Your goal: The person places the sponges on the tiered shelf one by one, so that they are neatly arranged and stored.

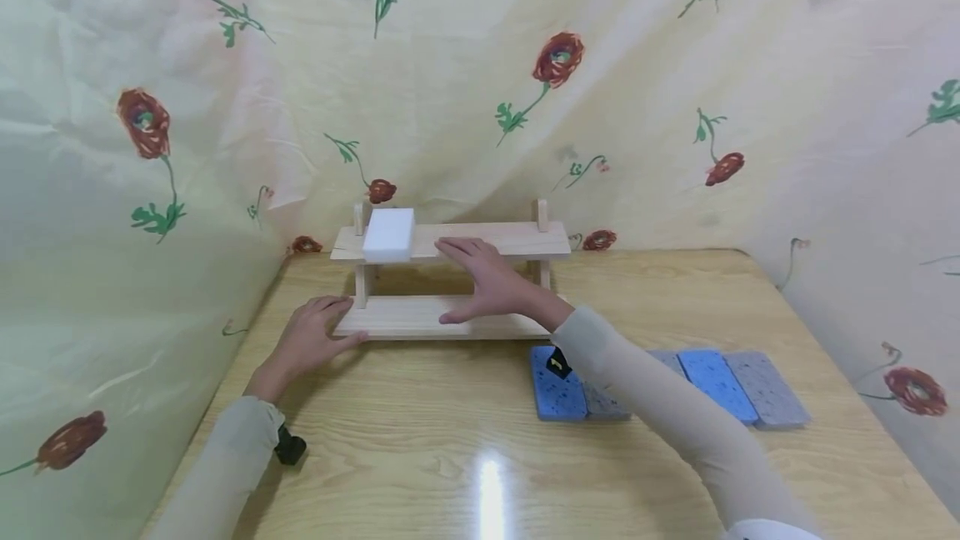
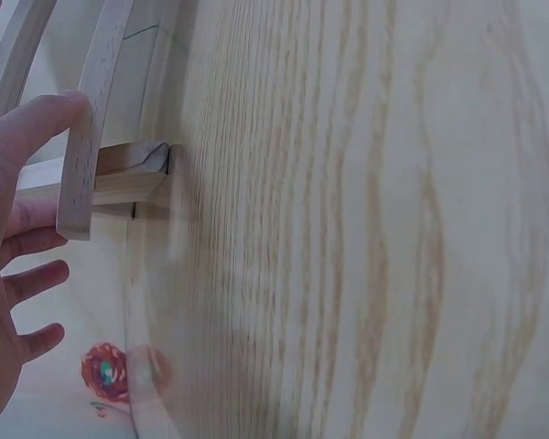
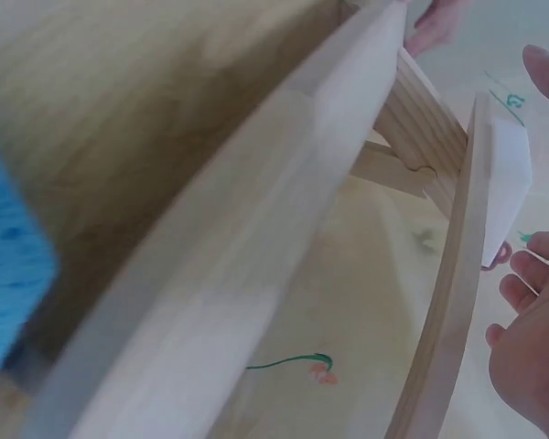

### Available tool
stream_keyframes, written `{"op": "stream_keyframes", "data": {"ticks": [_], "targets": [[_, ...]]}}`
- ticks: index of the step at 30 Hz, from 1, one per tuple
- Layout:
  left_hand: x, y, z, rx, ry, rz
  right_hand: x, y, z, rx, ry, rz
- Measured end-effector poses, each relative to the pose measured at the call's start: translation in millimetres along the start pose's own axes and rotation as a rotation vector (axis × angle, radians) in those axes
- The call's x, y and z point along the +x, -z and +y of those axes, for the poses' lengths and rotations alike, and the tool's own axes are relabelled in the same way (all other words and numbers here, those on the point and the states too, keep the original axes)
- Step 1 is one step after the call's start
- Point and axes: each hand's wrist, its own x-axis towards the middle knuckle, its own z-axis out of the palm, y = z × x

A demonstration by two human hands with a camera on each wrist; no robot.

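A two-tier wooden shelf (image 1: 397,319) stands at the back of the table. At the left end of its lower board, my left hand (image 1: 311,336) grips the edge, thumb along the front; the left wrist view shows the thumb (image 2: 38,125) on the board and other fingers spread beyond it. A white rectangular block (image 1: 388,233), like a melamine sponge, lies on the left part of the upper board (image 1: 495,235). My right hand (image 1: 495,280) hovers before the shelf, right of that block, fingers extended and holding nothing. In the right wrist view, its fingertips are apart from the white block (image 3: 506,183).
Speckled sponges lie on the table at the right: a blue sponge (image 1: 553,390) beside a grey one (image 1: 603,405), and further right another blue sponge (image 1: 716,383) and grey sponge (image 1: 768,390). My right forearm passes over part of them. Flowered cloth (image 1: 465,107) surrounds the table.
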Motion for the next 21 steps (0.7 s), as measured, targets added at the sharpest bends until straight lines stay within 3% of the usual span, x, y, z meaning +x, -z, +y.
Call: {"op": "stream_keyframes", "data": {"ticks": [21], "targets": [[1.2, 1.6, 2.8, 0.015, 0.01, -0.027, -96.1, -3.7, 27.6, -0.044, 0.028, 0.027]]}}
